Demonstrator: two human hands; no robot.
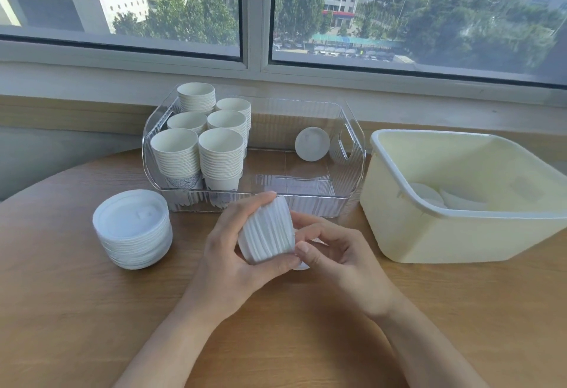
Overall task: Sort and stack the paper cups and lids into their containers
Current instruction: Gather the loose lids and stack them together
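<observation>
Over a round wooden table point(76, 311), the left hand point(233, 252) grips a short stack of ribbed white paper cups point(266, 232), fingers curled around it. The right hand point(334, 252) pinches the stack's rim end with curled fingers. Behind them, a clear plastic bin point(306, 191) holds six upright cup stacks point(202, 142) and one leaning lid point(312, 143). A lid stack point(132, 228) sits left; a cream tub point(445, 234) right.

cream tub point(460, 234) cut off at 3 o'clock edge; lids inside point(429, 196) mostly hidden behind its wall.
</observation>
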